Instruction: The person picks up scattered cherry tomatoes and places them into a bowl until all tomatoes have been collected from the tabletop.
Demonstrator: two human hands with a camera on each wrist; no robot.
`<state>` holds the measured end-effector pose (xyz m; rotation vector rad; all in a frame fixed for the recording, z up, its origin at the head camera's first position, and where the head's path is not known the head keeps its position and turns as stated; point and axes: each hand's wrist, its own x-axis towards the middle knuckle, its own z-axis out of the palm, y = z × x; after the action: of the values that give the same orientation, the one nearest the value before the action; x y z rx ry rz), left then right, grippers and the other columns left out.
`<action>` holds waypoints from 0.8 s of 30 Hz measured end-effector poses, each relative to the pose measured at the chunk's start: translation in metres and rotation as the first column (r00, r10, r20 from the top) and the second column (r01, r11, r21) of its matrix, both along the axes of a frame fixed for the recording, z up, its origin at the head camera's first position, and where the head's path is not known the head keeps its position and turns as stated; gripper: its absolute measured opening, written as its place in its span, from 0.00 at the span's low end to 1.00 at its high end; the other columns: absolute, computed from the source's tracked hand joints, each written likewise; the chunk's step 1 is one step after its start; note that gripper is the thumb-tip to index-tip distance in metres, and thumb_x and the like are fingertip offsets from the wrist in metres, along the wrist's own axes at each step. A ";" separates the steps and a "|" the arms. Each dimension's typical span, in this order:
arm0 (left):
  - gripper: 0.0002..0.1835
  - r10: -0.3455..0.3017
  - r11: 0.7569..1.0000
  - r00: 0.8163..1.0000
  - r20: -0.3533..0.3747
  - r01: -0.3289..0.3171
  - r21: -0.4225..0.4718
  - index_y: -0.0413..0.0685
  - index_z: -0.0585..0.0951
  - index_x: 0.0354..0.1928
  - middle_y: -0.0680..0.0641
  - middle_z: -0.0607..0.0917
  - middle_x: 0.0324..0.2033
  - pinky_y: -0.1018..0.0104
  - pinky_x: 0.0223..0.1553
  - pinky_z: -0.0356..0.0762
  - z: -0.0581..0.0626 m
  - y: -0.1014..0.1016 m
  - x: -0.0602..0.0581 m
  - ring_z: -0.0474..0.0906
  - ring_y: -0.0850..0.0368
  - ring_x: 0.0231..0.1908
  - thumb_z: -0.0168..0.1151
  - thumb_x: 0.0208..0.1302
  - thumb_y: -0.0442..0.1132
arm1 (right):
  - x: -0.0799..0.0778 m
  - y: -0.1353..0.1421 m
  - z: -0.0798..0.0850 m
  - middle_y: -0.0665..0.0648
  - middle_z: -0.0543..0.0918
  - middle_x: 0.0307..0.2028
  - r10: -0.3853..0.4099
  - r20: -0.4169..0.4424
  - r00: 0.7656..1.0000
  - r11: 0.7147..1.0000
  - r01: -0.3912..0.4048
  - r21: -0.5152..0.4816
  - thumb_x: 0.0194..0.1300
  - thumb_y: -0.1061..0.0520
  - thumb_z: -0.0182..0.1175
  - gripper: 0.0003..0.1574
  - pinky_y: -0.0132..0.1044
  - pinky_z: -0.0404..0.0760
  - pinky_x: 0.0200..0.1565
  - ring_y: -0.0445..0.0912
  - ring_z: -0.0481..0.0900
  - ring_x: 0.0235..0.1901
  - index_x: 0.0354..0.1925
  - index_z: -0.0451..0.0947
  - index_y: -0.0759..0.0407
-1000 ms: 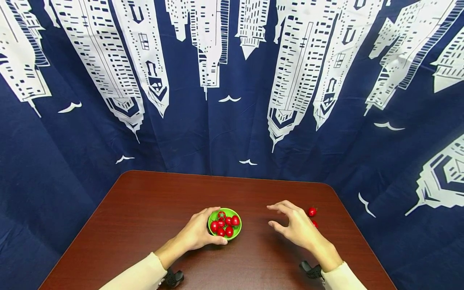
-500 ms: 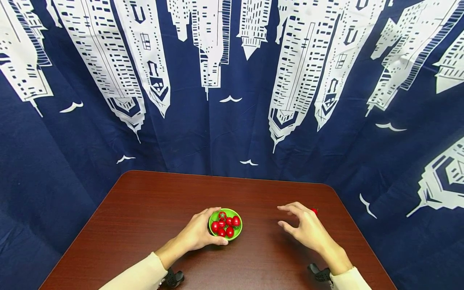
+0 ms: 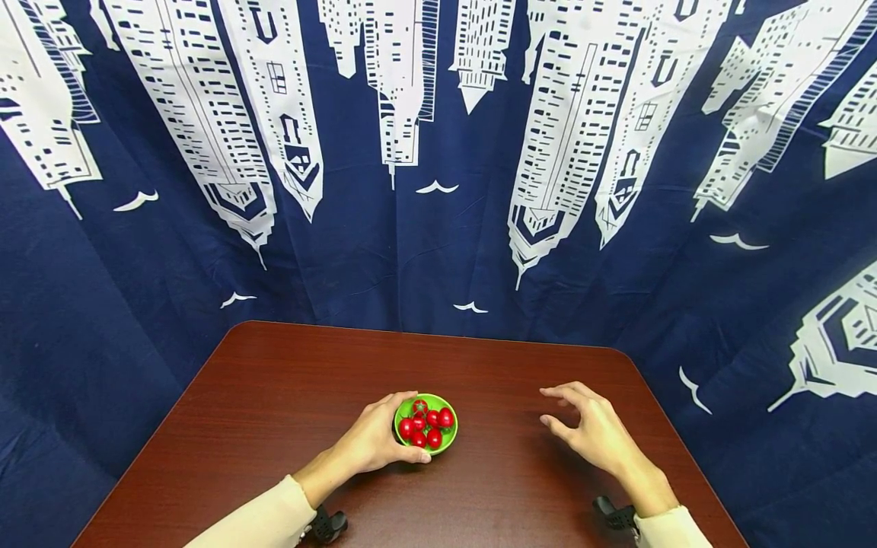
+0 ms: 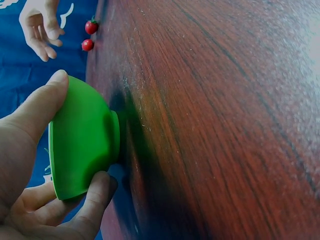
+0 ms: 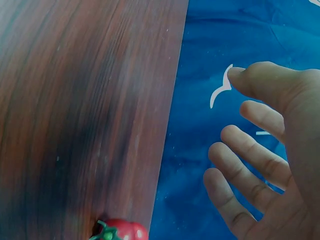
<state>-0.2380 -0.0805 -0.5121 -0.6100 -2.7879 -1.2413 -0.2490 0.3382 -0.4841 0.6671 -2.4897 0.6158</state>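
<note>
Left of the spread right hand (image 3: 597, 432), the left hand (image 3: 375, 440) grips a green bowl (image 4: 80, 132).

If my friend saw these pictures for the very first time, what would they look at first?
Probably the white buildings, upside down on the big blue cloth behind the table. Next, the bright green bowl of red tomatoes, low in the middle of the head view, gripped by the left hand.

No text, label, brand, number or sign can be read anywhere.
</note>
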 end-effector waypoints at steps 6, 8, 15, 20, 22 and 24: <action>0.60 0.002 1.000 1.000 0.001 -0.002 0.000 0.41 0.79 0.80 0.38 0.89 0.70 0.36 0.73 0.86 -0.001 0.000 0.000 0.88 0.38 0.69 0.99 0.46 0.54 | -0.001 0.011 -0.003 0.51 0.95 0.53 -0.039 0.016 0.999 0.999 0.038 0.019 0.63 0.58 0.89 0.29 0.52 0.94 0.46 0.55 0.95 0.46 0.61 0.94 0.54; 0.60 0.001 1.000 1.000 0.003 -0.001 0.001 0.41 0.79 0.80 0.39 0.89 0.70 0.36 0.73 0.86 0.000 0.000 0.000 0.87 0.38 0.69 0.99 0.46 0.54 | -0.002 0.015 -0.003 0.51 0.94 0.53 -0.046 0.027 0.999 0.999 0.045 0.017 0.64 0.58 0.88 0.29 0.49 0.94 0.45 0.55 0.94 0.46 0.62 0.94 0.54; 0.60 -0.001 1.000 1.000 0.003 0.000 0.002 0.42 0.79 0.80 0.39 0.89 0.68 0.37 0.72 0.86 -0.001 0.000 0.000 0.87 0.38 0.68 0.99 0.46 0.54 | -0.002 0.029 -0.007 0.54 0.94 0.52 -0.049 0.050 0.998 0.999 0.049 0.001 0.64 0.58 0.88 0.28 0.47 0.97 0.44 0.56 0.95 0.44 0.61 0.93 0.56; 0.61 0.001 1.000 1.000 0.004 -0.001 -0.001 0.42 0.78 0.81 0.39 0.90 0.68 0.37 0.71 0.87 -0.001 -0.001 0.000 0.87 0.39 0.67 0.99 0.46 0.55 | -0.002 0.039 -0.011 0.56 0.94 0.52 -0.075 0.058 0.996 0.997 0.074 0.012 0.63 0.58 0.89 0.27 0.48 0.97 0.45 0.55 0.95 0.44 0.60 0.94 0.55; 0.60 0.001 1.000 1.000 0.005 -0.001 0.002 0.42 0.78 0.80 0.39 0.90 0.68 0.37 0.71 0.87 -0.001 -0.001 0.001 0.87 0.39 0.68 0.99 0.46 0.55 | -0.001 0.042 -0.012 0.56 0.94 0.51 -0.090 0.056 0.994 0.996 0.089 0.019 0.63 0.58 0.89 0.27 0.46 0.97 0.45 0.55 0.95 0.44 0.59 0.94 0.55; 0.60 0.002 1.000 1.000 0.005 -0.002 0.004 0.42 0.79 0.80 0.39 0.89 0.69 0.37 0.72 0.87 -0.001 -0.001 0.000 0.87 0.39 0.68 0.99 0.46 0.55 | -0.002 0.045 -0.013 0.57 0.94 0.51 -0.099 0.055 0.994 0.995 0.098 0.023 0.62 0.57 0.89 0.27 0.42 0.95 0.45 0.55 0.95 0.44 0.59 0.94 0.55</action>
<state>-0.2375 -0.0816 -0.5127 -0.6048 -2.7887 -1.2493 -0.2507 0.3830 -0.4974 0.5379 -2.5664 0.5812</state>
